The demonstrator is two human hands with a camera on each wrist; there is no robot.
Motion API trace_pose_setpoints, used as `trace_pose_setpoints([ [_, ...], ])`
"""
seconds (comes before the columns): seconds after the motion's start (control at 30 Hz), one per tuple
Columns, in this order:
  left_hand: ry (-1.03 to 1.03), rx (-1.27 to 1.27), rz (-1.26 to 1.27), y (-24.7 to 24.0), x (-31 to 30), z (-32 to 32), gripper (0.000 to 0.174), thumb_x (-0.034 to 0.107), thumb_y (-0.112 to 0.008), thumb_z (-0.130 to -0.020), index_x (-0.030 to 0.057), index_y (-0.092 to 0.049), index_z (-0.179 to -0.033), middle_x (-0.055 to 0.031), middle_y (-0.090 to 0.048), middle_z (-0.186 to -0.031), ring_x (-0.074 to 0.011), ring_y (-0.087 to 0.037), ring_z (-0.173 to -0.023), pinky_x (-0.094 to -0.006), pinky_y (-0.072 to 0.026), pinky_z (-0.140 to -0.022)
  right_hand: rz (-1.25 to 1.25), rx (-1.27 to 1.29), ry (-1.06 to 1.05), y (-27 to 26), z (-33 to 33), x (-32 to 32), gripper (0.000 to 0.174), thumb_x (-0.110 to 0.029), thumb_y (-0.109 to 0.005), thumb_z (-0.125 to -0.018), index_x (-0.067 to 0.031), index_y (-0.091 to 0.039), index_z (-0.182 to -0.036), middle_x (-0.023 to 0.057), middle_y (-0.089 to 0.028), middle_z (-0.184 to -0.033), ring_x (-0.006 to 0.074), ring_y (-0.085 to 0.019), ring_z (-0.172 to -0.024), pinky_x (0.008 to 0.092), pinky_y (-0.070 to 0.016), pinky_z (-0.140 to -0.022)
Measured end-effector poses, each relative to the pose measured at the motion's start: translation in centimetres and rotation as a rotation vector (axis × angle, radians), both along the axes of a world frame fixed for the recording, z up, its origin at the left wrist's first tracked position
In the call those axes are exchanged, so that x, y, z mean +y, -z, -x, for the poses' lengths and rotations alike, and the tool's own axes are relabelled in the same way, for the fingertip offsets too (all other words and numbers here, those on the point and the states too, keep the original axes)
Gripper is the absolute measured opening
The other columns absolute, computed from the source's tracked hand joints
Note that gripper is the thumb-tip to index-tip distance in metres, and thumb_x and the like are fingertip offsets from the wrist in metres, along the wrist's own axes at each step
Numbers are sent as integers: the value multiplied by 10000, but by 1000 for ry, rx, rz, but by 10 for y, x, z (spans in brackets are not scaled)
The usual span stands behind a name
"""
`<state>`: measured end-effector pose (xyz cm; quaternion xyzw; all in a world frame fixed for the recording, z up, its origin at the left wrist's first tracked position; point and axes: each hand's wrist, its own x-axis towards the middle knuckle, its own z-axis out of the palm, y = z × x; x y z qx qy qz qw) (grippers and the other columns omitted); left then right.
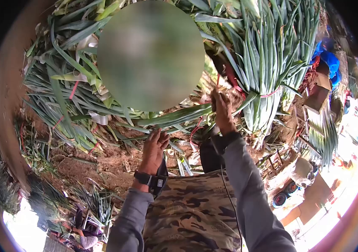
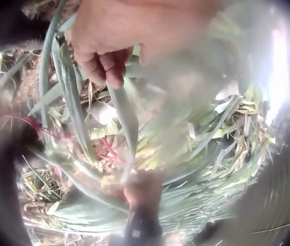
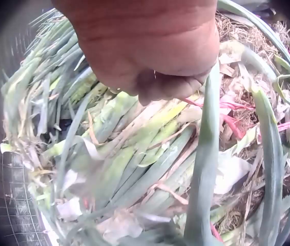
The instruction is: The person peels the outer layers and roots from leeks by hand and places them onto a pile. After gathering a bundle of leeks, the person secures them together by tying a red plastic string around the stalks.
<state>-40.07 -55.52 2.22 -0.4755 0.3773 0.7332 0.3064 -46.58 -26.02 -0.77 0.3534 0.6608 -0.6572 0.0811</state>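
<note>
My right hand [image 1: 223, 109] is curled at the base of a bundle of green onions [image 1: 267, 54]. A red string [image 3: 227, 105] comes out of its curled fingers. Beside that fist hangs a broad green leaf [image 3: 204, 164]. A long green leaf [image 1: 174, 115] runs leftward from near the right hand. My left hand [image 1: 153, 151] is held lower and to the left, its fingers loosely extended. In the left wrist view the left fingertips [image 2: 114, 77] overlap the top of a leaf [image 2: 127, 118].
More green onions [image 1: 61, 105] with red ties lie to the left. Loose leaves and brown debris [image 1: 103, 168] cover the ground in front of me. Cartons [image 1: 317, 94] and a blue plastic sheet [image 1: 330, 63] stand at the right. A person [image 1: 84, 239] appears at the lower left.
</note>
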Motion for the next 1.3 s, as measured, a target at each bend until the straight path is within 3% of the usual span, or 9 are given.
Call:
trace_pose_setpoints([
  [0.17, 125, 61, -64, -15, 25, 6, 334, 315, -699, -978, 95, -624, -1218, -11, -674, -1021, -156, -671, -981, -367, -516, -971, -5, -83, 4, -68, -34, -37, 443, -422, -580, -1020, -4, -678, -909, -17, -488, -655, 84, -417, -611, 278, -331, -547],
  [0.33, 200, 37, -70, -22, 38, 5, 578, 359, -723, -954, 14, -500, -1360, -144, -581, -1233, -256, -594, -1169, -384, -478, -1079, -40, -58, 49, -123, -56, -57, 452, -398, -570, -1027, 29, -694, -945, 14, -591, -714, 87, -457, -645, 269, -370, -585],
  [0.63, 191, 88, -9, -25, 58, 40, 618, 488, -685, -950, 66, -496, -1359, -107, -613, -1105, -211, -591, -1077, -391, -505, -1018, 1, -65, -21, -169, -114, -52, 352, -280, -605, -1031, 47, -660, -915, 27, -557, -712, 81, -453, -694, 280, -381, -596],
  [0.83, 210, 217, 64, 16, 85, 40, 802, 620, -695, -887, 150, -433, -1481, -36, -494, -1471, -250, -477, -1312, -489, -414, -1066, 200, 101, 149, -188, -146, -35, 151, -74, -611, -990, 68, -646, -954, 63, -527, -794, 115, -500, -717, 277, -385, -603],
  [0.97, 172, 283, -30, 46, 72, 30, 625, 447, -596, -1008, 191, -369, -1532, -56, -492, -1470, -254, -516, -1320, -467, -449, -1098, 76, 204, -54, -191, -168, -17, 156, -61, -632, -942, 38, -666, -1058, 144, -585, -835, 220, -580, -702, 348, -457, -625],
  [1.03, 278, 389, -118, 64, 62, 32, 595, 401, -545, -1036, 168, -342, -1545, -88, -477, -1483, -270, -510, -1338, -476, -460, -1111, -41, 320, -34, -199, -170, -7, 171, -56, -623, -946, 38, -561, -818, 94, -480, -748, 218, -482, -625, 370, -397, -570],
  [1.13, 486, 590, 36, 26, 91, 22, 599, 433, -481, -1055, 137, -321, -1551, -122, -461, -1505, -297, -514, -1332, -493, -448, -1117, 19, 269, -54, -214, -180, 17, 205, -55, -630, -937, 25, -541, -771, 99, -458, -723, 233, -477, -597, 372, -372, -544],
  [1.2, 75, 318, -377, 57, 74, 28, 604, 433, -504, -1053, 75, -352, -1516, -139, -486, -1450, -308, -533, -1289, -464, -507, -1033, -8, 279, -102, -219, -188, 36, 204, -54, -632, -936, 23, -544, -768, 98, -456, -716, 216, -481, -590, 371, -363, -528],
  [1.3, 3, 285, -369, 37, 96, 34, 507, 359, -494, -1070, 85, -407, -1487, -93, -529, -1410, -253, -550, -1256, -410, -494, -1036, 66, 377, -9, -211, -202, 45, 193, -87, -621, -950, 29, -575, -803, 63, -486, -691, 149, -485, -564, 306, -369, -510],
])
